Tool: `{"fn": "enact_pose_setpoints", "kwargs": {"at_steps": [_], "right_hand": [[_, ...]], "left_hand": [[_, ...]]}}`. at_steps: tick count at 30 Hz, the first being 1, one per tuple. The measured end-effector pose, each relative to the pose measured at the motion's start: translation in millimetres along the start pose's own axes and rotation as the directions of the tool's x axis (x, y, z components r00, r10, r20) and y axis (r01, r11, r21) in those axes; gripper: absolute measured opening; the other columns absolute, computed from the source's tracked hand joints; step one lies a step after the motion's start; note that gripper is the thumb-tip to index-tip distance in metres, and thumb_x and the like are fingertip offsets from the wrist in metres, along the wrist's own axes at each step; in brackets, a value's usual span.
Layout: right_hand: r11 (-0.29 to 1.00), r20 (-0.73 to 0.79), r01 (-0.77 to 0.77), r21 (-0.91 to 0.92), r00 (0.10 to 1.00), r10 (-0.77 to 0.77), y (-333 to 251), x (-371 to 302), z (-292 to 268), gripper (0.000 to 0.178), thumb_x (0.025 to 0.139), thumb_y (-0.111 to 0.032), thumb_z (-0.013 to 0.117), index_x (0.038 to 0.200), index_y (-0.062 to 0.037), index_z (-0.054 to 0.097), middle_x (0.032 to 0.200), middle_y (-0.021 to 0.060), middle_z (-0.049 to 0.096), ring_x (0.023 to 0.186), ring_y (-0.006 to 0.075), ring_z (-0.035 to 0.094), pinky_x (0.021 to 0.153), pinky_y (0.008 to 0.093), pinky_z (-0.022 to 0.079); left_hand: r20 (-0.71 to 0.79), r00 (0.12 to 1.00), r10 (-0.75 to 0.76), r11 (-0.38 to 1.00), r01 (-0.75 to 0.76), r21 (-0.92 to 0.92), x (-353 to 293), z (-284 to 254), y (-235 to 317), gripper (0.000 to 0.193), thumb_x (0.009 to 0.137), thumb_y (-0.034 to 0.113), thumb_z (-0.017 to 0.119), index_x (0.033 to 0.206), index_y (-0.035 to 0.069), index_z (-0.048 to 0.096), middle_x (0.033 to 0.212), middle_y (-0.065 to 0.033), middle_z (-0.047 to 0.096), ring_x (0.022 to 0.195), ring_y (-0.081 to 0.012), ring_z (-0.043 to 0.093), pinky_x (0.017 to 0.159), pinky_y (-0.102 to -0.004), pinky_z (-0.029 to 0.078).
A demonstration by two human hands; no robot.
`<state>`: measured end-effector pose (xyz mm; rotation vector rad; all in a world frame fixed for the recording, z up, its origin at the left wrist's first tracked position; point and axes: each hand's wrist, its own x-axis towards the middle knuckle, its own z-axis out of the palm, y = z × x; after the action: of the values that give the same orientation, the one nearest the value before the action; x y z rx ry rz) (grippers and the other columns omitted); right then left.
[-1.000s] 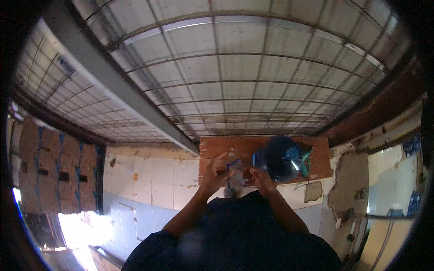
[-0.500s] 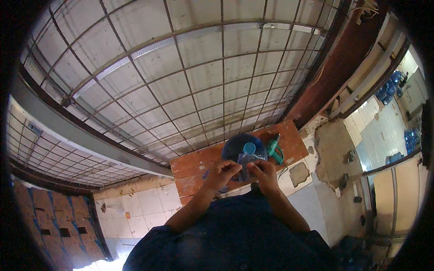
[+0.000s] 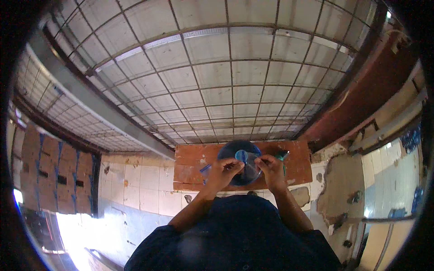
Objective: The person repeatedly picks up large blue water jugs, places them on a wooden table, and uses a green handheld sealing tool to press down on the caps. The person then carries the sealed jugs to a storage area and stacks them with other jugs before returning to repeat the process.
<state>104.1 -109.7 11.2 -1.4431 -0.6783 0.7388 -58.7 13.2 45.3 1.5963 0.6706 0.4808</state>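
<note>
A large round blue water jug [image 3: 228, 152] stands upright on a reddish-brown wooden bench [image 3: 296, 167], seen from above with its light-blue cap [image 3: 240, 154]. Over it, a small piece of clear plastic film [image 3: 251, 161] with blue marking stretches between my hands. My left hand [image 3: 222, 173] pinches its left side between thumb and fingers. On the other side, my right hand [image 3: 272, 171] pinches the film's edge. Just beyond the right hand is a green heat gun [image 3: 283, 155], mostly hidden by it. More clear plastic pieces [image 3: 205, 170] with blue marks lie beside my left hand.
A wire grid [image 3: 232, 86] with pale panels behind it rises along the bench's far side. A brown post [image 3: 352, 110] stands at the right. Stacked brown cartons [image 3: 58, 174] are at the left. Several blue jugs [image 3: 410, 139] show far right; the tiled floor has a broken patch [image 3: 341, 180].
The view has turned and levelled. My right hand has moved away from the left, drawing the film wider between them, and it now covers most of the heat gun.
</note>
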Motion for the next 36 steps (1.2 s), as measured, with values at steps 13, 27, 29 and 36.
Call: {"fn": "enact_pose_setpoints", "kwargs": {"at_steps": [13, 27, 29, 36], "right_hand": [[0.885, 0.365, -0.180, 0.429, 0.931, 0.013, -5, 31, -29, 0.015, 0.094, -0.016, 0.063, 0.092, -0.0021, 0.066, 0.086, 0.0035, 0.066, 0.079, 0.0109, 0.058, 0.075, 0.0264, 0.045], [0.974, 0.210, 0.186, -0.132, 0.965, -0.156, -4, 19, 16, 0.017, 0.093, -0.020, 0.067, 0.093, -0.0030, 0.065, 0.082, 0.0002, 0.064, 0.072, 0.0089, 0.055, 0.064, 0.0259, 0.042], [0.990, 0.178, 0.128, -0.065, 0.977, -0.114, -10, 14, 22, 0.015, 0.092, -0.017, 0.068, 0.092, -0.0031, 0.063, 0.083, 0.0019, 0.064, 0.074, 0.0115, 0.057, 0.067, 0.0280, 0.044], [0.818, 0.228, -0.181, 0.546, 0.972, 0.063, -10, 14, 29, 0.016, 0.086, -0.018, 0.071, 0.090, -0.0058, 0.062, 0.083, 0.0065, 0.065, 0.075, 0.0190, 0.060, 0.073, 0.0335, 0.045]], "left_hand": [[-0.277, 0.961, -0.007, 0.964, -0.067, -0.258, -32, 57, -20, 0.011, 0.087, 0.010, 0.072, 0.088, 0.000, 0.070, 0.081, -0.0050, 0.069, 0.077, -0.0114, 0.063, 0.073, -0.0270, 0.051], [-0.432, 0.898, 0.081, 0.996, -0.093, -0.006, -31, 32, -12, 0.014, 0.086, 0.013, 0.075, 0.084, -0.001, 0.072, 0.075, -0.0032, 0.068, 0.067, -0.0072, 0.058, 0.058, -0.0245, 0.045], [-0.386, 0.919, 0.076, 0.997, -0.063, 0.046, -25, 21, -19, 0.013, 0.085, 0.012, 0.076, 0.084, 0.000, 0.073, 0.073, -0.0027, 0.068, 0.065, -0.0070, 0.058, 0.057, -0.0244, 0.045], [-0.193, 0.972, 0.137, 0.988, -0.118, 0.104, -14, -23, -16, 0.014, 0.082, 0.016, 0.076, 0.083, 0.002, 0.073, 0.072, -0.0088, 0.071, 0.065, -0.0090, 0.063, 0.058, -0.0245, 0.048]]}}
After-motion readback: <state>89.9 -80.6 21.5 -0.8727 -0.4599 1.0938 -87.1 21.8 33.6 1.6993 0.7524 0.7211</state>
